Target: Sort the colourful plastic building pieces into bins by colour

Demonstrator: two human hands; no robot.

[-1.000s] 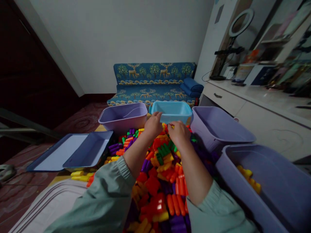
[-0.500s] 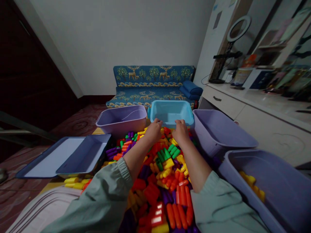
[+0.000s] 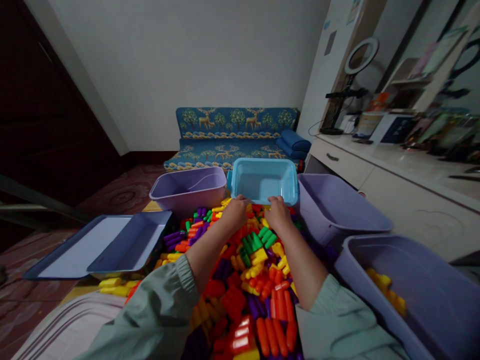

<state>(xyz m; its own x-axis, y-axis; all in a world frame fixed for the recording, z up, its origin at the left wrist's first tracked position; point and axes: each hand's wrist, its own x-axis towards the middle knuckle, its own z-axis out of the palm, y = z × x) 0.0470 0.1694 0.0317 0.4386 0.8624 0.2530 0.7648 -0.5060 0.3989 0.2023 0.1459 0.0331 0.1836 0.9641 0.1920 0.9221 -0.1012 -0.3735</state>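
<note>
A heap of plastic building blocks [image 3: 258, 270] in red, orange, yellow, green and purple lies in front of me. My left hand [image 3: 235, 212] and my right hand [image 3: 278, 212] rest on the far end of the heap, fingers curled down among the blocks, right at the near wall of a light blue tub [image 3: 264, 191]. Whether either hand grips a block is hidden by the fingers. Both forearms stretch over the heap, in grey-green sleeves.
A purple tub [image 3: 187, 187] stands left of the blue one, a second purple tub [image 3: 339, 210] right of it, and a third [image 3: 412, 295] at near right holds a few yellow blocks [image 3: 386, 287]. A blue lidded box [image 3: 101, 245] lies open at left. A patterned sofa [image 3: 236, 135] stands behind.
Both hands dropped from the blue tub's rim down onto the blocks and moved a little apart. The view tilted slightly upward.
</note>
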